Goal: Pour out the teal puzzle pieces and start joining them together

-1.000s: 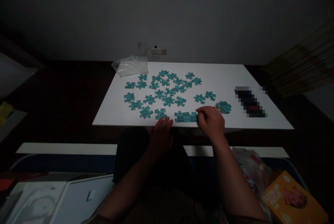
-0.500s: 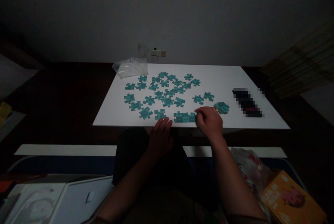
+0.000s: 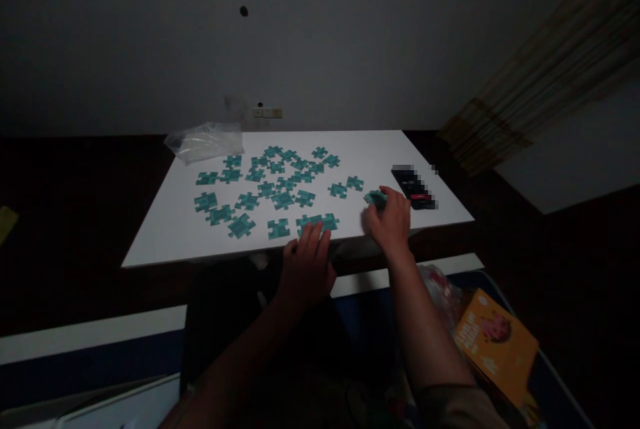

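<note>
While our right hand pinches a small teal cluster of jigsaw pieces, our left hand lies open, its fingers spread and touching the near edge of a joined strip. We judge the step in hand to be assembly: pieces are being joined into larger groups at the table's near edge. The right fingers are closed together on the cluster, which sits at their tips, just above the table surface as far as we can tell. The next move calls for bringing the cluster to a matching tab or socket while the left hand steadies the strip. The loose pieces lie flat and scattered across the middle of the white table, well apart from its far edge. They are thin, matte card, with rounded tabs and sockets and a darker teal pattern. A crumpled clear plastic bag lies at the far left corner, partly overhanging the edge. A dark phone, obscured by pixelation, lies just beyond the right hand. Below the table at right, an orange book rests at an angle.
</note>
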### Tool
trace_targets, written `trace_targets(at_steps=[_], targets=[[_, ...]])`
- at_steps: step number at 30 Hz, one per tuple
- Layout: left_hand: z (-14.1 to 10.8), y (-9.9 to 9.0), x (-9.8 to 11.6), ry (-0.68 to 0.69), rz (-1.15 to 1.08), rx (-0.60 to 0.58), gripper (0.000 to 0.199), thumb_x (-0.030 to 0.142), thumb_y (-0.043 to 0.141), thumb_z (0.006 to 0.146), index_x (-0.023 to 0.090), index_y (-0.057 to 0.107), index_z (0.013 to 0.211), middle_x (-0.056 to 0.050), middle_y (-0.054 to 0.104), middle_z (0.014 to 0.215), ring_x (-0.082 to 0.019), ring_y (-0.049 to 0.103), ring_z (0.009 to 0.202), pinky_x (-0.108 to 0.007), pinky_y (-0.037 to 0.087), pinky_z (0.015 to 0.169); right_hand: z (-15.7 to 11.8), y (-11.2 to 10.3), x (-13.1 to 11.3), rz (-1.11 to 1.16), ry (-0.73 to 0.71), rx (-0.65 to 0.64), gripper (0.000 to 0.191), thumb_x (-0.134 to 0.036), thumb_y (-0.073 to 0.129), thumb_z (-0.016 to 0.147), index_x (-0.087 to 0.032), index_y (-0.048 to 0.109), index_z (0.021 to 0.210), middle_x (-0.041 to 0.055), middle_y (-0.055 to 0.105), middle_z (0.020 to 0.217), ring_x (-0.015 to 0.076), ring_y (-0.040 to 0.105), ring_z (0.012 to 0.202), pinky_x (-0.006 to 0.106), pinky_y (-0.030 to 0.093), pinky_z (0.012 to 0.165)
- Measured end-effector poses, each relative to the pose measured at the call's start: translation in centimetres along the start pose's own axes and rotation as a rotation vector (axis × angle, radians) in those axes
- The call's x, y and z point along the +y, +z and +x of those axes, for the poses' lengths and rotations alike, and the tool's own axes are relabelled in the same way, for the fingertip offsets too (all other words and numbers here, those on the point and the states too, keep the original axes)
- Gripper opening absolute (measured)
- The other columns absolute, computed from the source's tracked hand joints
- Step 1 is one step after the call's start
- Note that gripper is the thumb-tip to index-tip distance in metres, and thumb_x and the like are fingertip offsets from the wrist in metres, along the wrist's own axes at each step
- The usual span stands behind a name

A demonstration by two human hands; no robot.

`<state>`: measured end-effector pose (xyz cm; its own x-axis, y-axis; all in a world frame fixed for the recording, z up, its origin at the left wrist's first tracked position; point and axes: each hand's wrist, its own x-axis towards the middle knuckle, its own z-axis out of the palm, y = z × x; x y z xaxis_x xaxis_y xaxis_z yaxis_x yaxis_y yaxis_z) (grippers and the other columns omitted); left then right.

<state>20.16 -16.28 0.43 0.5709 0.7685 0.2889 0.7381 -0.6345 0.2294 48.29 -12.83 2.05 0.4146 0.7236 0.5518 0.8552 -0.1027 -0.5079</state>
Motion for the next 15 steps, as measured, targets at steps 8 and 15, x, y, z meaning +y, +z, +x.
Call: trace_targets(at_steps=[8,15], targets=[[2.3,0.9,1.3,0.043,0.032,-0.021,0.088,0.039,0.072,0.105,0.015,0.058,0.189,-0.019,0.048,0.199,-0.042,0.049,0.185,-0.062,0.047,0.146,1.3,0.9,1.9,-0.114,0.024,-0.191,0.05,-0.051,0.064,0.105,-0.02,0.08,0.142,0.0271,0.083,0.146,0.0475,0.07,0.137,0.073,0.057,0.118],[1.8,1.9,0.7,0.035,0.028,-0.007,0.086,0.03,0.072,0.106,0.027,0.058,0.191,-0.012,0.05,0.199,-0.039,0.053,0.184,-0.062,0.046,0.148,0.7,0.5,2.7,0.089,0.036,-0.163,0.045,-0.057,0.074,0.099,-0.027,0.081,0.132,0.0198,0.086,0.141,0.0431,0.076,0.131,0.071,0.061,0.119]])
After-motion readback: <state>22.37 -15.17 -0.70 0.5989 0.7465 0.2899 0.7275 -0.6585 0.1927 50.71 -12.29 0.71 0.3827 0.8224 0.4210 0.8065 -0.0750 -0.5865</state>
